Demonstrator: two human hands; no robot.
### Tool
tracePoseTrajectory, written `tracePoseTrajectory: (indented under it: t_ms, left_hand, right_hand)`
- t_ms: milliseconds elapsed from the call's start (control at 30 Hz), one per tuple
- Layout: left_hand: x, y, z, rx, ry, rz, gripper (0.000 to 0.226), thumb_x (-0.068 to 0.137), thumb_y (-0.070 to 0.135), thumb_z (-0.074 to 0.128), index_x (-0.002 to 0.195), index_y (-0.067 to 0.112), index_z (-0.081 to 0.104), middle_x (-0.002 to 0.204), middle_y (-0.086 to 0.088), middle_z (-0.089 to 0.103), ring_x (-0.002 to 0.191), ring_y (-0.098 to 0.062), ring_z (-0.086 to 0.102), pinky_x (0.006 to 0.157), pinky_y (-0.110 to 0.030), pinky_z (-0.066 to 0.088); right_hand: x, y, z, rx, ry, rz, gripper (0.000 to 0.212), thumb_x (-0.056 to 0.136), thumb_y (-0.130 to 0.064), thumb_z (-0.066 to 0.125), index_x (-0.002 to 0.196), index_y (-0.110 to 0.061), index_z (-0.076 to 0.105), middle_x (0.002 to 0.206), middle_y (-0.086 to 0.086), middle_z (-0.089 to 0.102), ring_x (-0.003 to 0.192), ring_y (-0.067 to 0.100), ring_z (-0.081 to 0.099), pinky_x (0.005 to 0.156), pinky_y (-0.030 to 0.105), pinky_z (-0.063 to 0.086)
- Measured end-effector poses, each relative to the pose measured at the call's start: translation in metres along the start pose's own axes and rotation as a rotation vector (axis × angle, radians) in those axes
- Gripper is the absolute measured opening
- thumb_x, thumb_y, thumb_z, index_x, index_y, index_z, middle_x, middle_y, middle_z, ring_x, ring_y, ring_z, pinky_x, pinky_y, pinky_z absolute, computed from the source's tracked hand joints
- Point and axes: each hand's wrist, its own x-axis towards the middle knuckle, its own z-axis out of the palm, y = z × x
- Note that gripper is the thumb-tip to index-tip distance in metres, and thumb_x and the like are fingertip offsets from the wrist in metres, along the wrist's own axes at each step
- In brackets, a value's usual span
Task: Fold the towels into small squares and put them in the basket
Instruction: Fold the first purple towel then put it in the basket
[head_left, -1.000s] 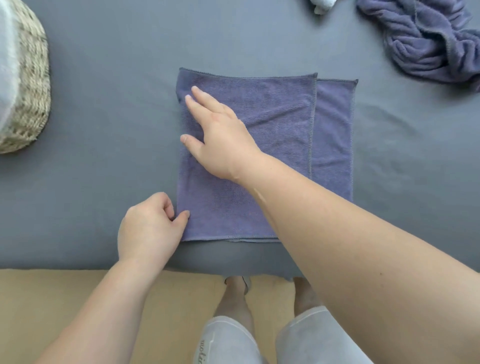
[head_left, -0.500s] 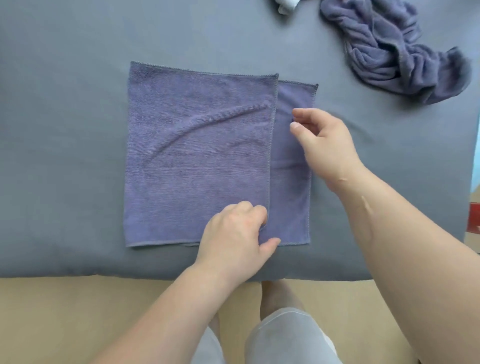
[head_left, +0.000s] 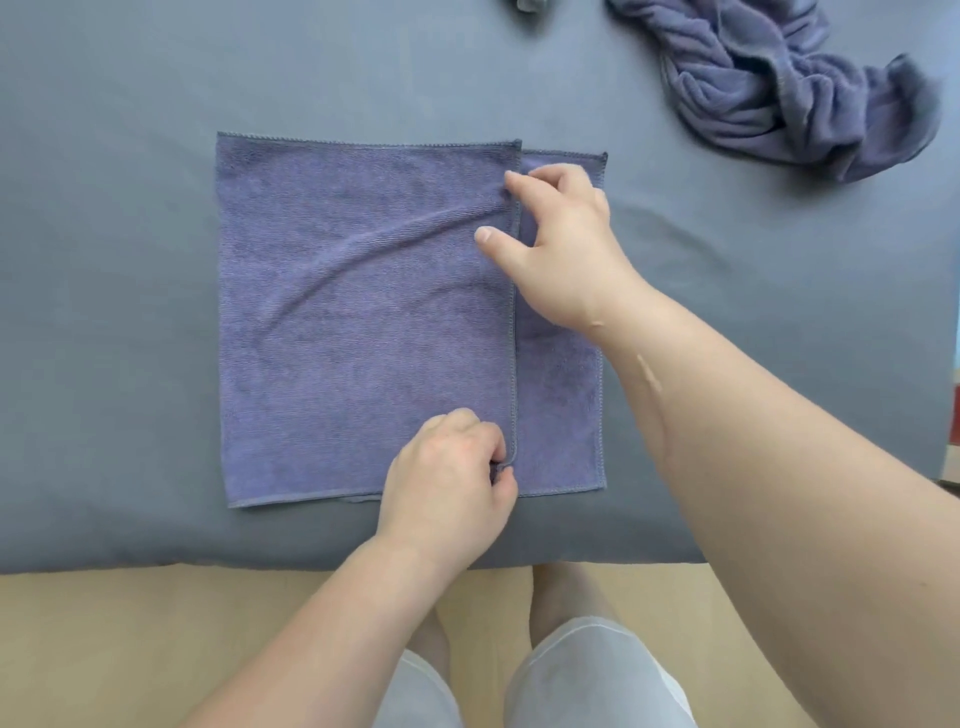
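Note:
A purple towel (head_left: 358, 322) lies flat on the grey bed, folded unevenly: the top layer ends short, so a strip of the lower layer shows on the right. My left hand (head_left: 452, 478) pinches the top layer's near right corner. My right hand (head_left: 561, 244) grips the same layer's right edge near the far corner, with fingertips under the hem and thumb on top. A diagonal wrinkle runs from there across the cloth. The basket is out of view.
A crumpled purple towel (head_left: 779, 83) lies at the far right of the grey bed (head_left: 104, 312). A small pale object (head_left: 524, 4) pokes in at the top edge. The bed's near edge meets a tan floor (head_left: 130, 639), where my legs stand.
My view shifted right, so the basket left the frame. My left hand went from the towel's near left corner to the top layer's near right corner. My right hand moved onto that layer's right edge.

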Motion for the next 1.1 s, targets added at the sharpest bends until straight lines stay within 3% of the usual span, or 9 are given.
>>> tracePoseTrajectory:
  t_ms: [100,200,333,400,500,667,800,1000,1100]
  left_hand:
    - [0.003,0.001,0.000,-0.020,-0.031,-0.020,0.011,0.078,0.025,0.069,0.075,0.024,0.058,0.079,0.011,0.047,0.081,-0.017,0.049,0.063,-0.029,0.039]
    - [0.004,0.003,-0.005,-0.047,-0.040,-0.028,0.011,0.079,0.024,0.066,0.075,0.024,0.056,0.078,0.010,0.048,0.080,-0.018,0.050,0.066,-0.032,0.044]
    - [-0.005,0.006,-0.021,-0.107,0.007,0.007,0.013,0.077,0.019,0.067,0.072,0.024,0.056,0.070,0.010,0.052,0.069,-0.017,0.053,0.061,-0.032,0.047]
    - [-0.013,0.014,-0.031,-0.126,0.054,0.051,0.013,0.074,0.018,0.067,0.069,0.023,0.056,0.066,0.009,0.051,0.063,-0.018,0.053,0.056,-0.034,0.048]
    - [-0.023,0.032,-0.045,-0.158,0.090,0.110,0.012,0.072,0.018,0.066,0.068,0.022,0.055,0.063,0.009,0.048,0.060,-0.017,0.051,0.053,-0.035,0.047]
    - [-0.019,0.062,-0.038,-0.149,0.069,0.185,0.013,0.071,0.018,0.065,0.068,0.022,0.053,0.062,0.008,0.047,0.060,-0.018,0.048,0.051,-0.035,0.046]
    - [-0.002,0.068,-0.005,-0.114,0.026,0.139,0.010,0.072,0.020,0.062,0.067,0.021,0.053,0.061,0.009,0.047,0.059,-0.018,0.048,0.050,-0.033,0.046]
    - [0.010,0.064,0.035,-0.027,-0.038,0.055,0.016,0.073,0.021,0.073,0.069,0.022,0.057,0.066,0.007,0.055,0.064,-0.021,0.054,0.054,-0.034,0.050]
    - [0.011,0.064,0.033,-0.038,-0.026,0.043,0.017,0.069,0.018,0.074,0.067,0.022,0.058,0.062,0.008,0.053,0.060,-0.021,0.053,0.051,-0.033,0.050]
  right_hand:
    - [0.004,-0.004,0.000,-0.049,-0.018,-0.008,0.058,0.097,-0.048,0.057,0.148,-0.020,0.048,0.145,-0.004,0.041,0.138,0.024,0.027,0.118,0.039,0.025]
    - [0.005,-0.005,-0.002,-0.057,-0.032,-0.043,0.050,0.100,-0.039,0.056,0.144,-0.017,0.052,0.143,-0.004,0.043,0.134,0.024,0.034,0.116,0.039,0.029]
    - [0.000,-0.005,-0.011,0.221,0.005,-0.073,0.038,0.100,-0.023,0.058,0.136,-0.013,0.060,0.130,-0.007,0.048,0.111,0.011,0.059,0.107,0.027,0.042]
    - [-0.005,-0.006,-0.017,0.381,0.034,-0.066,0.033,0.099,-0.020,0.059,0.131,-0.013,0.063,0.126,-0.008,0.051,0.098,0.009,0.064,0.103,0.031,0.048]
    - [-0.013,-0.007,-0.031,0.609,0.059,-0.071,0.035,0.096,-0.018,0.059,0.129,-0.009,0.064,0.129,-0.004,0.053,0.102,0.016,0.068,0.095,0.038,0.057]
    - [-0.024,0.009,-0.058,0.775,0.096,-0.056,0.027,0.095,-0.017,0.057,0.121,-0.015,0.066,0.124,-0.004,0.055,0.102,0.017,0.068,0.081,0.027,0.057]
    - [-0.022,0.040,-0.057,0.720,0.103,0.042,0.022,0.094,-0.020,0.058,0.114,-0.023,0.067,0.129,-0.002,0.054,0.111,0.026,0.066,0.083,0.032,0.059]
    - [-0.018,0.069,-0.041,0.648,0.017,0.112,0.033,0.100,-0.007,0.056,0.134,-0.006,0.059,0.135,-0.004,0.047,0.100,0.011,0.064,0.092,0.028,0.056]
    - [-0.019,0.071,-0.041,0.671,0.003,0.110,0.038,0.099,-0.006,0.057,0.137,-0.005,0.056,0.140,-0.002,0.046,0.104,0.015,0.063,0.096,0.032,0.056]
